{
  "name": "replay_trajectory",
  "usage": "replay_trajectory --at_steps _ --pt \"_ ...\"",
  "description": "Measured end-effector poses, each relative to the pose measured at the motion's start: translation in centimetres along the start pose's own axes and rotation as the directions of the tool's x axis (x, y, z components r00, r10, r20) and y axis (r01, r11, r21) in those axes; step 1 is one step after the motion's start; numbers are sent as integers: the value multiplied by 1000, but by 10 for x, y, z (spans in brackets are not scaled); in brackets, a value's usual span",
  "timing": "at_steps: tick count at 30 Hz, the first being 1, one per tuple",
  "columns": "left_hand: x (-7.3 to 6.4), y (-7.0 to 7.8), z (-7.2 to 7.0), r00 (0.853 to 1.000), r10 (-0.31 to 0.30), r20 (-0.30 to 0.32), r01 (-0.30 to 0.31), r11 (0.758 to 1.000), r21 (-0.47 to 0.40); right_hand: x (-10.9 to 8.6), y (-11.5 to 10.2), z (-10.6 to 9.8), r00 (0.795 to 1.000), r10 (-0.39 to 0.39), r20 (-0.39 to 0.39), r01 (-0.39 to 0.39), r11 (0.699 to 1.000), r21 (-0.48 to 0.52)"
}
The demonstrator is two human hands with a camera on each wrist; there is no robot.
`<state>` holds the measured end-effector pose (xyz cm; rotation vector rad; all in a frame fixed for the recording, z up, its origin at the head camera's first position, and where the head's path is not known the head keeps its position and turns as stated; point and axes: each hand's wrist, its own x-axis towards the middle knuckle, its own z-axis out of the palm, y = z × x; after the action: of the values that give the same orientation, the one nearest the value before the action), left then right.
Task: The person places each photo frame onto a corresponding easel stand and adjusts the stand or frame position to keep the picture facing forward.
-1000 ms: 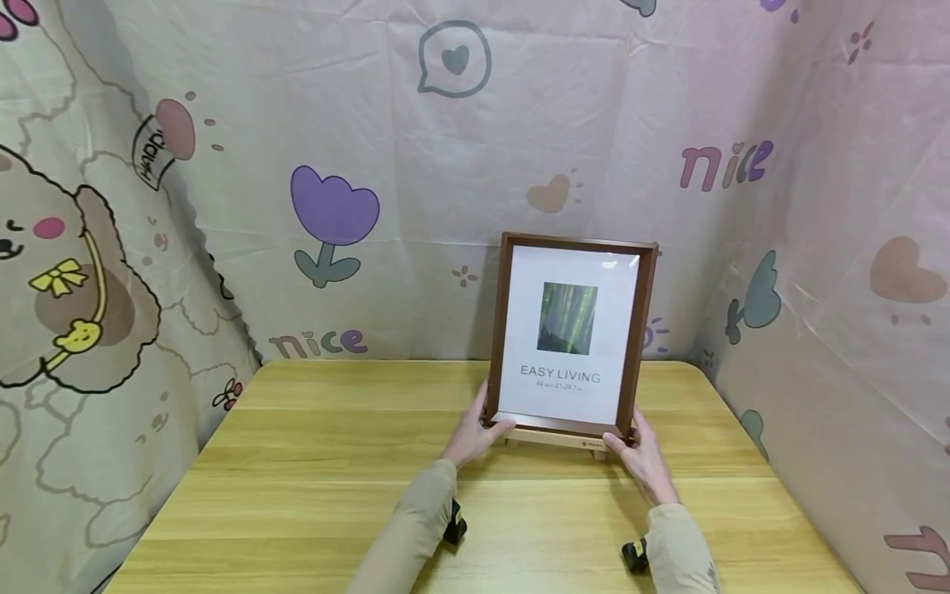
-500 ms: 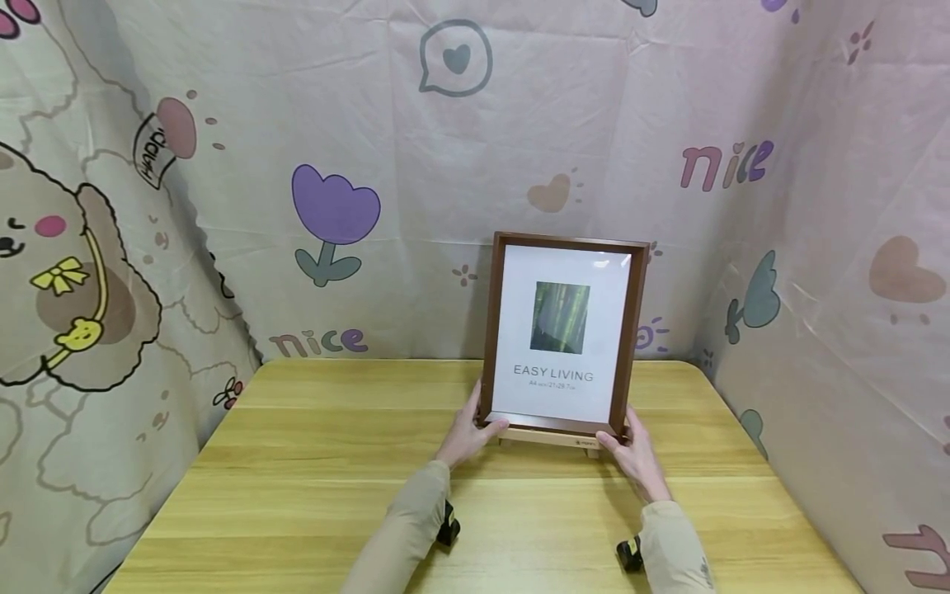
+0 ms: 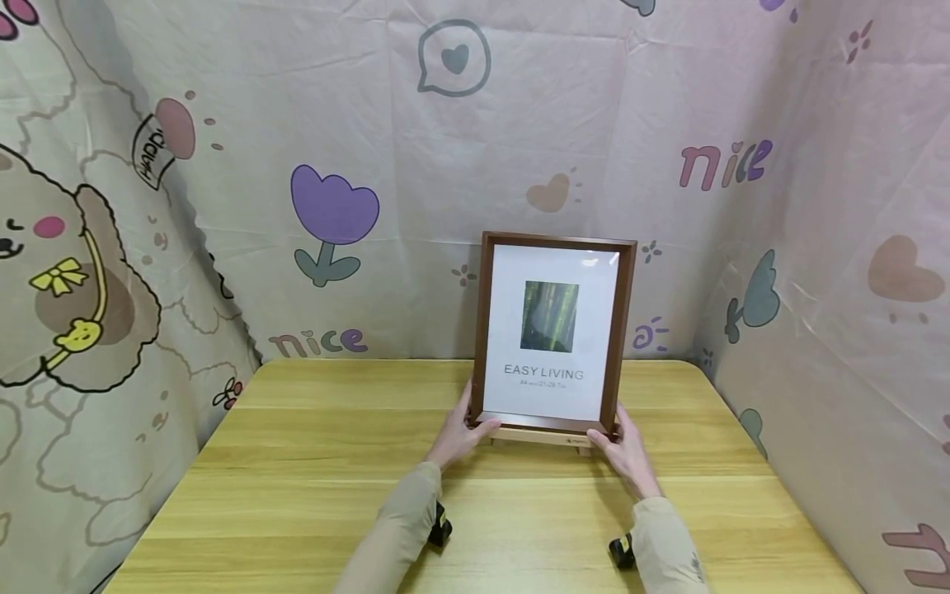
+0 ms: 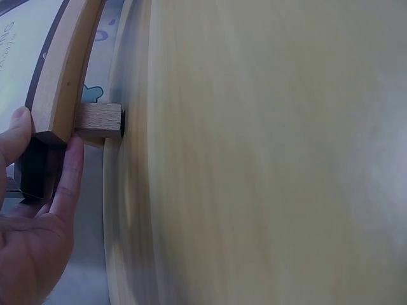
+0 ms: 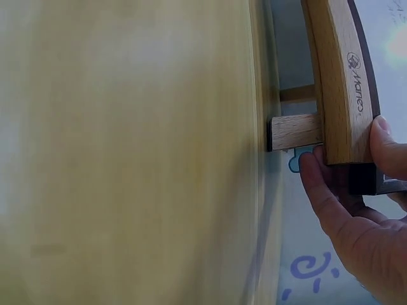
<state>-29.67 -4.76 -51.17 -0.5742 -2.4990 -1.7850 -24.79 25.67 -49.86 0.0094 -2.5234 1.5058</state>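
Note:
A brown picture frame point(image 3: 555, 334) leans back slightly on a small wooden tabletop easel point(image 3: 540, 436). Under its glass are a white "EASY LIVING" sheet and a green print. My left hand point(image 3: 454, 433) grips the lower left corner, thumb in front of the frame and fingers behind. At the lower right corner my right hand point(image 3: 627, 454) holds on in the same way, its thumb point(image 5: 389, 149) on the front. Up close in the right wrist view, the easel's ledge point(image 5: 351, 95) bears a printed logo, and a stubby foot point(image 5: 296, 132) sticks out below it. Most of the easel is hidden behind the frame.
The wood-grain table point(image 3: 334, 495) ends at a back edge close behind the frame. A patterned cloth backdrop point(image 3: 416, 165) hangs behind it and down both sides. Small black devices point(image 3: 440, 526) sit at both wrists.
The picture frame and easel have shifted steadily left along the table, with both hands moving along at its lower corners. The hold looks the same throughout.

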Motion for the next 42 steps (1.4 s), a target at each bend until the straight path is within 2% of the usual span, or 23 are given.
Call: replay_trajectory --at_steps 3,15,22,32,42 --pt "-1 0 -3 1000 -8 -7 8 1000 11 3 6 3 1000 -11 5 11 1000 3" --pt "-6 -3 -12 999 -36 -22 37 998 57 3 -6 12 1000 18 17 -18 1000 14" --pt "-8 -6 -18 1000 5 -27 -3 997 74 4 -8 17 1000 -14 24 14 1000 -1" --pt "-12 -6 -24 997 -64 -49 68 994 88 7 -9 24 999 -18 38 18 1000 -3" --pt "-16 -7 -29 998 -28 -62 34 996 86 7 -11 29 999 -27 39 27 1000 5"
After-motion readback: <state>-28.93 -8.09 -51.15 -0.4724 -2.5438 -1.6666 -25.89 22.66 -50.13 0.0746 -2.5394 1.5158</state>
